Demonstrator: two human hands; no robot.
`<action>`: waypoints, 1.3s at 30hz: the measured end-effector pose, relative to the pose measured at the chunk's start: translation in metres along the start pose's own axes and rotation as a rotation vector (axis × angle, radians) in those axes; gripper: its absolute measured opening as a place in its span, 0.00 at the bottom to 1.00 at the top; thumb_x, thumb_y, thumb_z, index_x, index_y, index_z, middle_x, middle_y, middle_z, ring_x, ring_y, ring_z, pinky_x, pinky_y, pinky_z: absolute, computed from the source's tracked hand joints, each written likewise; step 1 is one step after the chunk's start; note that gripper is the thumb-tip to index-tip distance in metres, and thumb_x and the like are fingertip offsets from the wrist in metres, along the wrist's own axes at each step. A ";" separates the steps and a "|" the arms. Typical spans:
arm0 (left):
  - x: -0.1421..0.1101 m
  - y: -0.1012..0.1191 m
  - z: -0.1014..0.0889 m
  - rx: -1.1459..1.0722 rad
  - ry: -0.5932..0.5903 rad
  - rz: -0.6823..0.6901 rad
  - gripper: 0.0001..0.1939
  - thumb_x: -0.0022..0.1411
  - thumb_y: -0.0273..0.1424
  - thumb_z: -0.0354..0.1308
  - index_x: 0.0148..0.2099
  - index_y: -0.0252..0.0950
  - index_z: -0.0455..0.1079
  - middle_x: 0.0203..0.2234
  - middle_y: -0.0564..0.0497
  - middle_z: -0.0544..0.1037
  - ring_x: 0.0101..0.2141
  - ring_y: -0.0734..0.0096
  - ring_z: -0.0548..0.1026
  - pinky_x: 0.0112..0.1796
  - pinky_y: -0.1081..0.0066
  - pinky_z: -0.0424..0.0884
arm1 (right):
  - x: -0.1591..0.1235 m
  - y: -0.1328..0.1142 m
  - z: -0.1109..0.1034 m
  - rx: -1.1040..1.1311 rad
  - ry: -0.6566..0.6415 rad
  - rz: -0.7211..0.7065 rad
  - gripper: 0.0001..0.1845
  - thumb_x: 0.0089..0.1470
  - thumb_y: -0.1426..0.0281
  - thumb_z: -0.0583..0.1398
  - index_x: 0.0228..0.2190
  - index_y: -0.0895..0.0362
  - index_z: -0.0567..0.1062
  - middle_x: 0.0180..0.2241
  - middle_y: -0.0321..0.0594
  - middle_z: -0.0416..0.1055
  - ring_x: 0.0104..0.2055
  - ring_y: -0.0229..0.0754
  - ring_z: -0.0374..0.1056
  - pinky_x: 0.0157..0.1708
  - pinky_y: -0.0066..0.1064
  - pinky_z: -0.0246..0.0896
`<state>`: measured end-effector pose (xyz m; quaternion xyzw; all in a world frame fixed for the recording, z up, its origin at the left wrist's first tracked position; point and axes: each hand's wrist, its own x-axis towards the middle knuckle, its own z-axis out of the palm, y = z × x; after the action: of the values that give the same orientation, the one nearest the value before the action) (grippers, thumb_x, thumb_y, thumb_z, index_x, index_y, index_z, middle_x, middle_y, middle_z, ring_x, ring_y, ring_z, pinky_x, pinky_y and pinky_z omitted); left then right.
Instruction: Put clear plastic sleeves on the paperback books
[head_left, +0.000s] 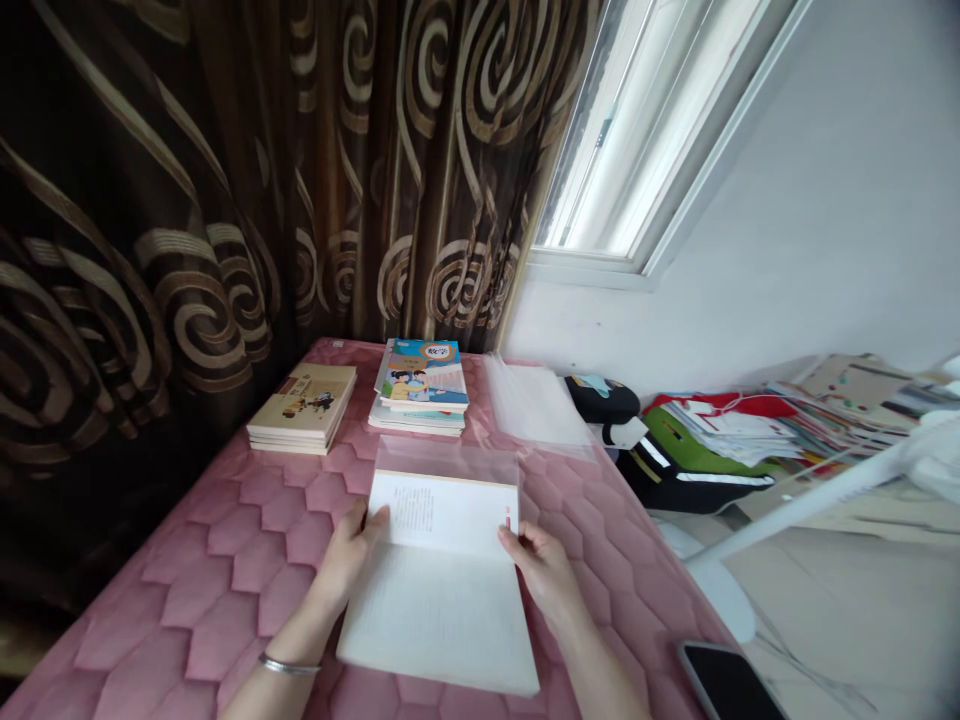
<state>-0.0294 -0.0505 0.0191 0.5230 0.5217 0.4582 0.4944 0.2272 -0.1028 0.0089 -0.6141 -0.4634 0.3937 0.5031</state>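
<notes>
An opened book (442,610) lies in front of me, its printed page toward the far side and a pale page toward me. Past the far edge of the book sticks out a clear plastic cover (450,457). My left hand (352,550) grips the book's left edge, thumb on the page. On the opposite edge my right hand (540,560) pinches the book the same way, its thumb near a small red mark. Fingers under the book are hidden.
Beyond the book are a stack of tan books (304,405), a stack with a blue textbook (424,372) on top, and clear plastic sheets (536,405). A phone (727,682) lies at the right edge of the pink quilted surface (187,590). A green-and-black bag (682,450) stands beyond.
</notes>
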 end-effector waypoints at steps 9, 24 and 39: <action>-0.005 0.010 -0.004 -0.084 -0.086 -0.041 0.19 0.48 0.45 0.61 0.35 0.34 0.68 0.29 0.50 0.76 0.33 0.62 0.73 0.33 0.69 0.67 | 0.000 0.000 0.001 0.028 0.010 0.004 0.25 0.44 0.46 0.61 0.20 0.57 0.69 0.19 0.32 0.64 0.23 0.37 0.57 0.24 0.27 0.49; 0.002 -0.001 0.000 0.120 0.044 0.077 0.21 0.50 0.51 0.56 0.24 0.37 0.62 0.18 0.56 0.66 0.23 0.71 0.64 0.25 0.73 0.58 | 0.001 -0.005 -0.004 0.020 -0.041 -0.012 0.27 0.41 0.45 0.62 0.23 0.59 0.75 0.21 0.37 0.69 0.27 0.42 0.63 0.25 0.28 0.54; 0.004 -0.005 -0.006 0.011 -0.101 0.021 0.23 0.50 0.49 0.59 0.34 0.32 0.72 0.27 0.48 0.78 0.32 0.62 0.73 0.31 0.71 0.67 | 0.001 0.002 0.004 0.001 0.048 0.008 0.27 0.42 0.45 0.61 0.21 0.58 0.71 0.19 0.34 0.65 0.23 0.37 0.58 0.23 0.27 0.52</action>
<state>-0.0362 -0.0466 0.0141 0.5534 0.4931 0.4335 0.5125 0.2237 -0.1008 0.0066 -0.6249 -0.4485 0.3811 0.5130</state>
